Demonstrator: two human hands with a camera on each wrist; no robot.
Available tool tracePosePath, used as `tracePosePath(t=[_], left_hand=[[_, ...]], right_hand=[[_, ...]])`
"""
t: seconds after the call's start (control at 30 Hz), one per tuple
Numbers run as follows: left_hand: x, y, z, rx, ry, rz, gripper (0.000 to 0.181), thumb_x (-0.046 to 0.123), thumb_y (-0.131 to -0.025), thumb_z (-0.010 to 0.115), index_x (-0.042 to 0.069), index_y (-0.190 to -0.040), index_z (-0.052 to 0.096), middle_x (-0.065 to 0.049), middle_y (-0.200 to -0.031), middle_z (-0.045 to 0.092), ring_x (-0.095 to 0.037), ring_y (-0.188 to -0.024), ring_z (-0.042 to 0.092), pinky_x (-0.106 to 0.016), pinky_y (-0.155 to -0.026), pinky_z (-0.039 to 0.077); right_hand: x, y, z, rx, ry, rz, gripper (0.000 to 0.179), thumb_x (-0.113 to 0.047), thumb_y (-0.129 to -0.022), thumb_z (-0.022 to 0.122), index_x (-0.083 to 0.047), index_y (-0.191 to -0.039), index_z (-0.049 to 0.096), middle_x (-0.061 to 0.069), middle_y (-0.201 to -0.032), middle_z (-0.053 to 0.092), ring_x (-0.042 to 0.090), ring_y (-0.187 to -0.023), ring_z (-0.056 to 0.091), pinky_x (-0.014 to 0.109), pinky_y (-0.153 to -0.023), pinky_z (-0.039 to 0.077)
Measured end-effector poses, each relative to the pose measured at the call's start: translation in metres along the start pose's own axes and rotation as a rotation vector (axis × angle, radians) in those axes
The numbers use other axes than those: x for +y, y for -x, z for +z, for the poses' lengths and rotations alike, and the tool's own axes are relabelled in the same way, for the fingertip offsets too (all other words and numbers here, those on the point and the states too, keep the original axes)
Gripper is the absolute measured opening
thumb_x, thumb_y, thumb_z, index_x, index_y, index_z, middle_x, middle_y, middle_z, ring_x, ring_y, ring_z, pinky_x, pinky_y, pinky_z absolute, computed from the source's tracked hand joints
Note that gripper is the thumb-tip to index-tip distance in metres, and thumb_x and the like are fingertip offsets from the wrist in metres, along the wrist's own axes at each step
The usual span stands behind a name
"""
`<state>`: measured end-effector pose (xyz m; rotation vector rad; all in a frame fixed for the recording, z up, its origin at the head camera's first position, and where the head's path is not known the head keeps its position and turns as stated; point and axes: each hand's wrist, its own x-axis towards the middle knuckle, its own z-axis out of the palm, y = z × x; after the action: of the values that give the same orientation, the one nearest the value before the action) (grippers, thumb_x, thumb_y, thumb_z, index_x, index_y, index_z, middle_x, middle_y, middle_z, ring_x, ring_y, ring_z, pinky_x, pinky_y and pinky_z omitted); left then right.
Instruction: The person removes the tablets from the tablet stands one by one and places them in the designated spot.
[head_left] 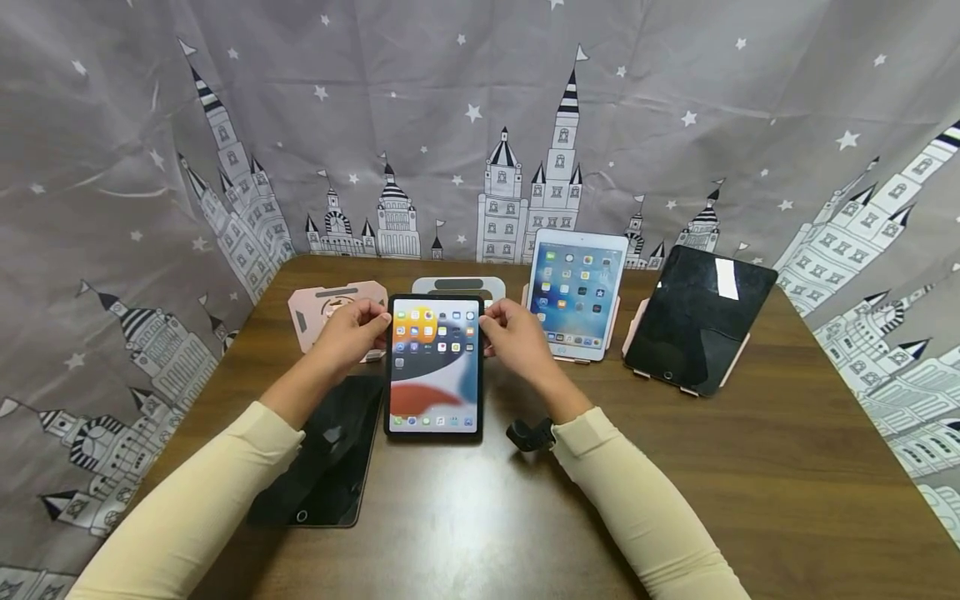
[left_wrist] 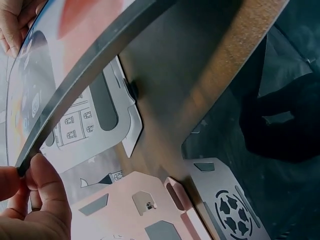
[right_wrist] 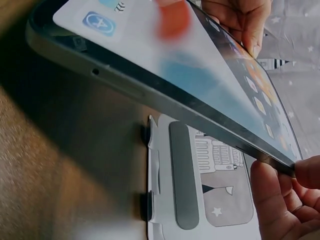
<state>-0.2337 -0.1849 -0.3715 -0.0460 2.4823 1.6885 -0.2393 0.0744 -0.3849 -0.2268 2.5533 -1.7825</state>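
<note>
Both hands hold a lit tablet (head_left: 435, 367) with a dark frame by its upper side edges, screen toward me. The left hand (head_left: 348, 333) pinches its upper left edge between thumb and fingers; the right hand (head_left: 517, 333) pinches the upper right edge. Behind the tablet stands a white tablet stand (head_left: 457, 285), mostly hidden in the head view. In the right wrist view the tablet is raised in front of that stand (right_wrist: 185, 175), with a gap between them. A pink tablet stand (head_left: 303, 321) with cutouts is just behind the left hand.
A dark tablet (head_left: 330, 475) lies flat under the left forearm. At right, a white lit tablet (head_left: 577, 292) and a black tablet (head_left: 697, 325) lean on pink stands. A black strap-like object (head_left: 528, 435) is at the right wrist. A castle-patterned curtain (head_left: 420, 108) hangs behind the wooden table (head_left: 810, 450).
</note>
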Motion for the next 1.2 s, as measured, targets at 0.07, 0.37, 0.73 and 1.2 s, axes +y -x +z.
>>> tracePosePath(t=[0.07, 0.37, 0.73, 1.2], left_hand=[[-0.001, 0.001, -0.001, -0.005, -0.010, -0.007, 0.024, 0.016, -0.105, 0.051, -0.004, -0.116, 0.055, -0.020, -0.111, 0.057, -0.026, -0.092, 0.058, -0.034, -0.085, 0.055], [-0.006, 0.009, -0.004, -0.028, -0.034, -0.039, 0.019, 0.014, -0.105, 0.049, -0.003, -0.112, 0.054, -0.020, -0.110, 0.058, -0.028, -0.091, 0.057, -0.043, -0.087, 0.054], [-0.017, 0.017, -0.008, -0.071, -0.054, -0.037, 0.022, 0.015, -0.105, 0.049, -0.005, -0.113, 0.055, -0.022, -0.110, 0.060, -0.027, -0.090, 0.060, -0.034, -0.081, 0.056], [-0.032, 0.026, -0.005, -0.062, -0.072, -0.047, 0.017, 0.011, -0.103, 0.051, -0.005, -0.106, 0.056, -0.020, -0.103, 0.061, -0.027, -0.087, 0.059, -0.036, -0.080, 0.055]], right_hand=[[0.000, 0.002, 0.001, -0.002, -0.014, 0.010, 0.009, -0.010, -0.099, 0.058, -0.001, -0.097, 0.060, 0.013, -0.079, 0.062, 0.039, -0.074, 0.066, 0.047, -0.068, 0.059], [0.001, 0.011, 0.008, -0.013, -0.016, 0.000, 0.010, -0.008, -0.098, 0.058, -0.001, -0.092, 0.060, 0.013, -0.072, 0.061, 0.029, -0.063, 0.065, 0.040, -0.061, 0.059], [0.008, 0.022, 0.016, -0.044, -0.003, 0.015, 0.011, -0.010, -0.099, 0.057, -0.002, -0.091, 0.059, 0.015, -0.072, 0.062, 0.041, -0.069, 0.067, 0.037, -0.059, 0.058], [0.019, 0.029, 0.024, -0.070, 0.047, 0.038, 0.010, -0.012, -0.099, 0.058, -0.004, -0.093, 0.060, 0.016, -0.070, 0.065, 0.032, -0.060, 0.067, 0.027, -0.046, 0.050]])
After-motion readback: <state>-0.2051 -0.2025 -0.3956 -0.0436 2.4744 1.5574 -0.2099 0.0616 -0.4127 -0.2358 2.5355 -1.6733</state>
